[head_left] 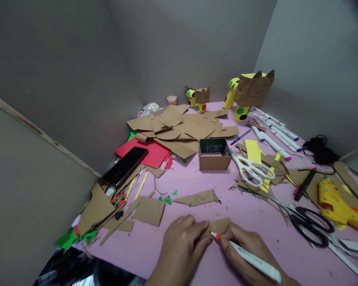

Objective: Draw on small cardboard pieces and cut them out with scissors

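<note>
My right hand [244, 248] grips a white marker [255, 262] with an orange collar. Its tip touches a small brown cardboard piece [222, 225] at the table's near side. My left hand [180, 246] is closed, with thumb and fingertips gripping the left edge of that piece; the hands cover part of it. A square of cardboard [150, 210] lies flat to the left of my left hand. Beyond my hands is a torn cardboard strip [197, 198], and farther off stands an open cardboard box frame [214, 162].
Black-handled scissors [310, 226] and a yellow glue gun [337, 202] lie right; white scissors [252, 169] are near the box frame. Several markers [274, 145], black yarn [320, 149], a phone [125, 166], red paper [150, 153], cardboard scraps [179, 125] and cat-faced cardboard figures [255, 89] surround the work area.
</note>
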Demonstrator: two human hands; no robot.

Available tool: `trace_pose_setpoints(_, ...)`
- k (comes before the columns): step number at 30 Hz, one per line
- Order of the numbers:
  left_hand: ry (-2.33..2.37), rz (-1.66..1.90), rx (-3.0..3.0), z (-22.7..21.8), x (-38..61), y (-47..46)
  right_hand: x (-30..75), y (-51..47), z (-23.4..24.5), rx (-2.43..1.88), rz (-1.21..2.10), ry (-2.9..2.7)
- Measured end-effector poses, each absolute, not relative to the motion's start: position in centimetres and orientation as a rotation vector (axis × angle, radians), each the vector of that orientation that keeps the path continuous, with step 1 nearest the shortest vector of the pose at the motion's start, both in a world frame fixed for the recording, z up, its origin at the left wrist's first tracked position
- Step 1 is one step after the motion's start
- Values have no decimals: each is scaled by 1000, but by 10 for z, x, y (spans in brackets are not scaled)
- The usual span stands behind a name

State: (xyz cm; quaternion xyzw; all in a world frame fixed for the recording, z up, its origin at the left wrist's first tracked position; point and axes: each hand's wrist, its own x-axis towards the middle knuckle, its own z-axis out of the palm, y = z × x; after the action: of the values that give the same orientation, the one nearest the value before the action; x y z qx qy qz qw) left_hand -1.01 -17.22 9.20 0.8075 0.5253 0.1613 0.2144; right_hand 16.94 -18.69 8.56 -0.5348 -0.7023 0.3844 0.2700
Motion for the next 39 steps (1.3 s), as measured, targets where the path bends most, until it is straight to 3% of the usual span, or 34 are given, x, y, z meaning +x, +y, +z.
trace_pose_setpoints(39, 1460, 428, 2232, 94, -10, -171, 179, -186, 81, -1474, 1056, -1782)
